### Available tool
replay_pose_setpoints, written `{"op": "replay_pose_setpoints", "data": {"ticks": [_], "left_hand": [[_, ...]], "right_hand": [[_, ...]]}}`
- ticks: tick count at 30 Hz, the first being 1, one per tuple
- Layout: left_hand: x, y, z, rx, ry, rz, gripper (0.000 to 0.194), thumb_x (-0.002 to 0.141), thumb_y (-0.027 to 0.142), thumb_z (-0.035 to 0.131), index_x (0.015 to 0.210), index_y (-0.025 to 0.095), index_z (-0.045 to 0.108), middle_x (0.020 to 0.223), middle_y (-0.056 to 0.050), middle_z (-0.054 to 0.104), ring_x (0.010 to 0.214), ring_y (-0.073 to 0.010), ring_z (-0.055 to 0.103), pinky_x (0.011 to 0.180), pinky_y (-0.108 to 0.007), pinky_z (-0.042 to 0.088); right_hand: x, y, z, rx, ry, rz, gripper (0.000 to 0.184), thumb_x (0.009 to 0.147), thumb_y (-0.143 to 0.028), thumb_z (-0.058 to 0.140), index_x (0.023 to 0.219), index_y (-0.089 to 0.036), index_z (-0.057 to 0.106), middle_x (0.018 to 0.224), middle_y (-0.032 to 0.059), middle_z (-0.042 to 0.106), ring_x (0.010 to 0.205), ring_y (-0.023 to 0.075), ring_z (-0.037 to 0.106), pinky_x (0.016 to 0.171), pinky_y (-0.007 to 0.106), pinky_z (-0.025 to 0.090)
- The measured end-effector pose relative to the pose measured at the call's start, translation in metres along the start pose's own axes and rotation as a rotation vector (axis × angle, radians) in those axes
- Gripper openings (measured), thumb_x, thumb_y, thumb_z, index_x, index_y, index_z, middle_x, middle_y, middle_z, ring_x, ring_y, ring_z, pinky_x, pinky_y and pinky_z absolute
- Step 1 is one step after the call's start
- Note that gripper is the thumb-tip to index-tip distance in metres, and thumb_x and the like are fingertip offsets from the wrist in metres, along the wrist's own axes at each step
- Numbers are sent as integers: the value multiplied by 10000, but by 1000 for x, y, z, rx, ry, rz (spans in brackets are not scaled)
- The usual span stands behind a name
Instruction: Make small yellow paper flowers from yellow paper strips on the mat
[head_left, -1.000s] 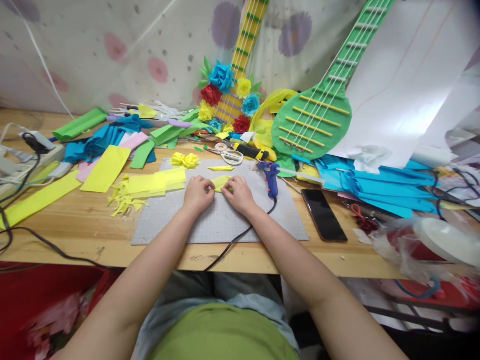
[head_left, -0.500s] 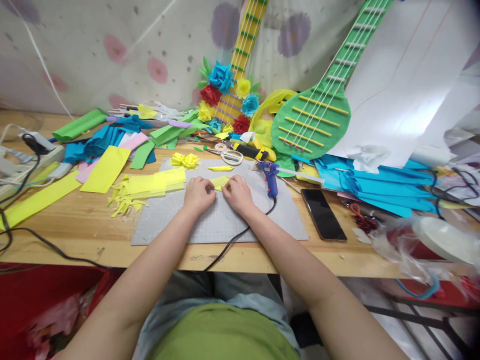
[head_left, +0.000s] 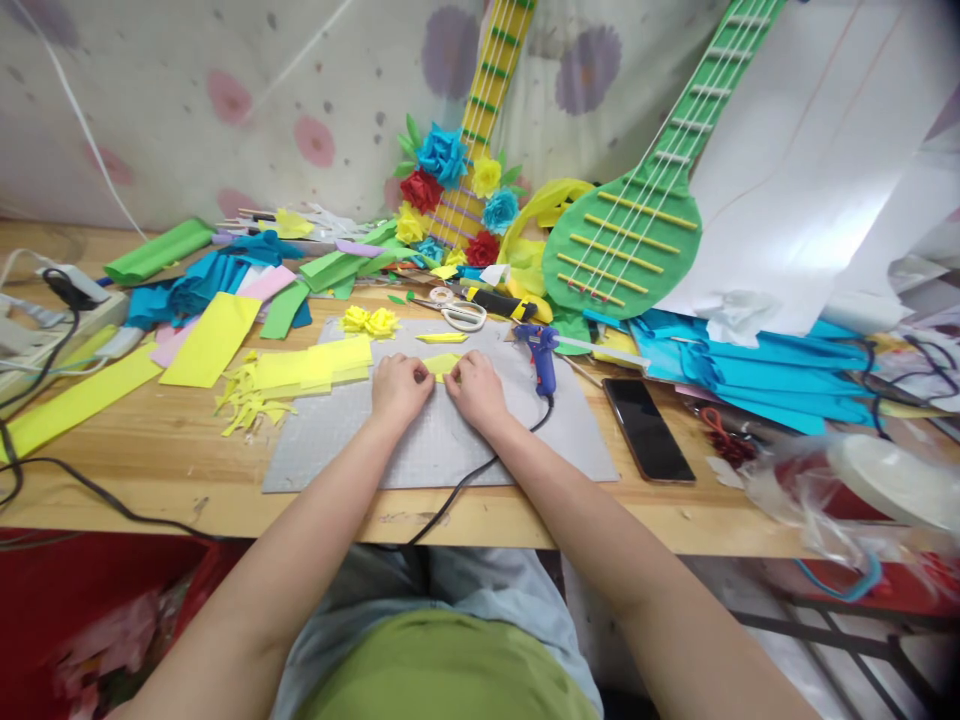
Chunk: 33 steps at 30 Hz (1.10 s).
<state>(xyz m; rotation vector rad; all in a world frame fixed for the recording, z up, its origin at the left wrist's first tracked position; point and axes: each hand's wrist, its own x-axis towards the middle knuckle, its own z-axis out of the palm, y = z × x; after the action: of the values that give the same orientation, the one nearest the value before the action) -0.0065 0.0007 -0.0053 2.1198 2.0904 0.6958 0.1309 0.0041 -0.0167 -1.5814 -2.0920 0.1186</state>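
Note:
Between my hands lies a small piece of yellow crepe paper (head_left: 440, 363) on the grey cutting mat (head_left: 420, 455). My left hand (head_left: 403, 388) pinches its left edge, and my right hand (head_left: 475, 386) pinches the right edge. Just beyond, a narrow folded yellow strip (head_left: 442, 338) rests on the mat. A blue hot glue gun (head_left: 538, 358) lies to the right of my right hand, its black cord running under my right forearm. Yellow paper flowers (head_left: 369, 321) and a stack of yellow paper pieces (head_left: 322, 365) sit to the left.
Scissors (head_left: 463, 315) and a black-and-yellow cutter (head_left: 499, 302) lie behind the mat. A phone (head_left: 646, 430) is on the right, near blue paper (head_left: 780, 365). A green paper instrument (head_left: 622, 245) and a flowered yellow one (head_left: 487, 110) lean at the back. A power strip (head_left: 64, 345) stands left.
Both hands have shifted very slightly, their fingertips still on the yellow paper. The near edge of the paper looks folded between the fingertips. Everything else stays in place.

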Motion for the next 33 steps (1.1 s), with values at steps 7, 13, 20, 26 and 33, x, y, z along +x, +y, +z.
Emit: {"op": "replay_pose_setpoints", "data": {"ticks": [7, 13, 20, 26, 33], "left_hand": [[1, 0, 2, -83, -7, 82, 164, 742, 237, 533, 814, 232, 680, 839, -52, 583, 901, -216, 476, 819, -322, 372], [0, 5, 3, -34, 22, 41, 162, 730, 348, 571, 790, 263, 695, 914, -62, 552, 962, -246, 445, 852, -375, 338], [0, 7, 3, -30, -1, -8, 156, 712, 353, 582, 791, 276, 692, 935, -63, 536, 981, -258, 444, 858, -399, 329], [-1, 5, 2, -61, -35, -12, 228, 722, 194, 513, 812, 290, 700, 932, -70, 541, 984, -264, 446, 855, -411, 332], [0, 4, 2, -78, -41, -12, 281, 700, 138, 495, 810, 289, 705, 914, -66, 546, 968, -252, 456, 857, -400, 339]], "right_hand": [[-1, -3, -2, -58, 7, 1, 99, 812, -237, 501, 879, -172, 532, 931, 76, 543, 889, 198, 465, 705, 284, 386], [-2, -5, -4, -89, -7, -13, 100, 820, -234, 481, 893, -180, 524, 949, 79, 529, 917, 200, 451, 715, 283, 378], [-5, -6, -5, -60, -15, -4, 170, 790, -198, 475, 955, -184, 513, 989, 87, 502, 946, 215, 429, 709, 297, 388], [-9, -2, -8, -8, 0, 7, 280, 734, -79, 429, 977, -193, 508, 1002, 89, 496, 945, 222, 432, 682, 301, 388], [-9, -5, -10, 6, 39, 14, 200, 772, -222, 485, 965, -180, 509, 980, 91, 511, 930, 220, 444, 711, 301, 385]]}}
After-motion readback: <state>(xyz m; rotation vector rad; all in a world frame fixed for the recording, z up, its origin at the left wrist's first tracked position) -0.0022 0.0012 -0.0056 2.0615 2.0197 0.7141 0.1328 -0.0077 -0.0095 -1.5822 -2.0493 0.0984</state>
